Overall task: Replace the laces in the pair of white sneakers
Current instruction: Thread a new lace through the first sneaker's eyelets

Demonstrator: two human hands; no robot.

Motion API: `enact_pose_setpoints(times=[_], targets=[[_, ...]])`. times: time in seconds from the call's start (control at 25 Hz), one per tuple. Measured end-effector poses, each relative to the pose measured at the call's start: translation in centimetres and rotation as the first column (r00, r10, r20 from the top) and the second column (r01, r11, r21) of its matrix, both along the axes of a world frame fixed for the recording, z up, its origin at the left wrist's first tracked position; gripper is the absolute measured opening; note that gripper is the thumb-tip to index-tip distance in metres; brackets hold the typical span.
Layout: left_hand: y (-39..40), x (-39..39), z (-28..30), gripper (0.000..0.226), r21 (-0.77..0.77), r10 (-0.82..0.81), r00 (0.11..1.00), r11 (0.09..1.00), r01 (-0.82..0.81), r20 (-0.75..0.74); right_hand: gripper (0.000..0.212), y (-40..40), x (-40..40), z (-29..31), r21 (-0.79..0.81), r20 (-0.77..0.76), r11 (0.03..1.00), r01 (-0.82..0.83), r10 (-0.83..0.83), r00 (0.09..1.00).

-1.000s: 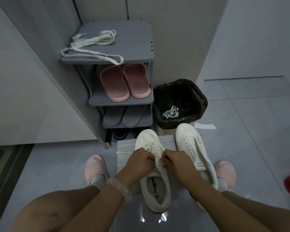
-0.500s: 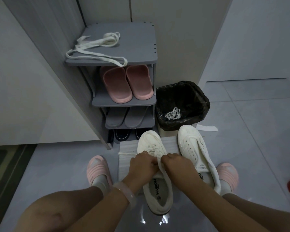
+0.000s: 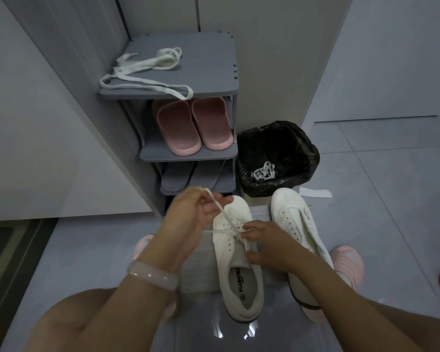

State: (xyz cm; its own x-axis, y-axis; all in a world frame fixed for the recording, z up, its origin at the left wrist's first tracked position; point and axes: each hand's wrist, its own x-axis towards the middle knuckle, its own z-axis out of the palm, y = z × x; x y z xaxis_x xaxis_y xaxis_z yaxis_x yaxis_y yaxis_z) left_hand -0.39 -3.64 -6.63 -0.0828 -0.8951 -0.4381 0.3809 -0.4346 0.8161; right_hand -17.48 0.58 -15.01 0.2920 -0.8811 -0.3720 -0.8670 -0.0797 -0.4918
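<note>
Beyond the left hand [image 3: 192,219], a grey shoe rack [image 3: 214,80] carries a loose spare lace [image 3: 148,72]; farther right stands a black-lined bin [image 3: 277,158]. The left hand pinches a taut white lace [image 3: 222,214]; the right hand [image 3: 267,246] pinches it at the left sneaker [image 3: 236,262], just beside the unlaced right sneaker [image 3: 300,232].

insole [image 3: 241,284]: a dark printed brand word runs along the heel of the left sneaker [image 3: 235,252], seen sideways; it looks like "HUANQIU", though the letters are small and not certain
insole mark: a small round logo sits at the heel end of that word, too small to read
insole small print: a finer line lies beside the brand word, illegible
right sneaker [image 3: 299,224]: no readable text
</note>
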Motion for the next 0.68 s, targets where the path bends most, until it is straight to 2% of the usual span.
enact_pose_setpoints(times=[0.04, 0.08, 0.12, 0.16, 0.2, 0.24, 0.28, 0.32, 0.36, 0.4, 0.52, 0.6, 0.64, 0.68], targets=[[-0.4, 0.8, 0.9, 0.030, 0.032, 0.080, 0.991, 0.996, -0.077, -0.105, 0.051, 0.0, 0.1, 0.3, -0.002, 0.000, 1.000, 0.008, -0.008, 1.000], [-0.9, 1.4, 1.4, 0.031, 0.073, 0.133, 0.986, 0.989, -0.126, -0.099, 0.051, 0.2, 0.2, 0.3, -0.023, 0.026, 0.999, 0.024, -0.023, 0.999], [-1.2, 1.8, 1.4, 0.029, 0.089, 0.117, 0.991, 0.989, -0.123, 0.067, 0.053, 0.4, 0.3, 0.5, -0.034, 0.066, 0.998, 0.046, -0.044, 0.997], [-1.1, 1.8, 0.9, 0.028, 0.081, 0.007, 0.930, 0.996, -0.039, 0.368, 0.059, 0.7, 0.5, 0.5, -0.042, 0.115, 0.996, 0.075, -0.070, 0.991], [-0.8, 1.6, -0.2, 0.025, 0.081, -0.152, 0.713, 0.988, 0.133, 0.684, 0.070, 0.9, 0.6, 0.5, -0.047, 0.154, 0.994, 0.100, -0.092, 0.984], [-0.1, 1.4, -1.6, 0.022, 0.098, -0.247, 0.425, 0.934, 0.343, 0.871, 0.084, 1.0, 0.6, 0.5, -0.034, 0.184, 0.992, 0.121, -0.113, 0.976], [0.6, 0.9, -3.0, 0.021, 0.157, -0.296, 0.191, 0.836, 0.525, 0.936, 0.095, 1.0, 0.5, 0.6, 0.003, 0.207, 0.990, 0.139, -0.136, 0.969], [1.4, 0.4, -4.2, 0.026, 0.240, -0.338, 0.030, 0.724, 0.647, 0.941, 0.104, 0.9, 0.5, 0.5, 0.045, 0.235, 0.987, 0.155, -0.161, 0.958], [2.2, -0.1, -5.0, 0.034, 0.326, -0.388, -0.080, 0.625, 0.710, 0.918, 0.108, 0.9, 0.5, 0.5, 0.093, 0.267, 0.981, 0.169, -0.188, 0.945], [2.6, -0.6, -5.6, 0.038, 0.367, -0.409, -0.132, 0.573, 0.733, 0.903, 0.110, 0.9, 0.5, 0.4, 0.147, 0.296, 0.973, 0.180, -0.217, 0.930], [2.5, -1.0, -5.9, 0.028, 0.314, -0.320, -0.145, 0.577, 0.754, 0.936, 0.108, 0.7, 0.7, 0.2, 0.230, 0.266, 0.958, 0.173, -0.233, 0.935], [1.7, -0.9, -4.8, 0.025, 0.261, -0.315, -0.083, 0.578, 0.773, 0.945, 0.101, 0.6, 0.7, 0.1, 0.222, 0.191, 0.960, 0.169, -0.213, 0.958], [1.3, -0.7, -4.1, 0.026, 0.211, -0.354, 0.015, 0.591, 0.779, 0.935, 0.092, 0.5, 0.6, 0.1, 0.201, 0.160, 0.966, 0.164, -0.197, 0.967], [1.0, -0.5, -3.1, 0.027, 0.137, -0.405, 0.169, 0.625, 0.769, 0.899, 0.082, 0.5, 0.6, 0.2, 0.186, 0.137, 0.968, 0.166, -0.193, 0.972]])
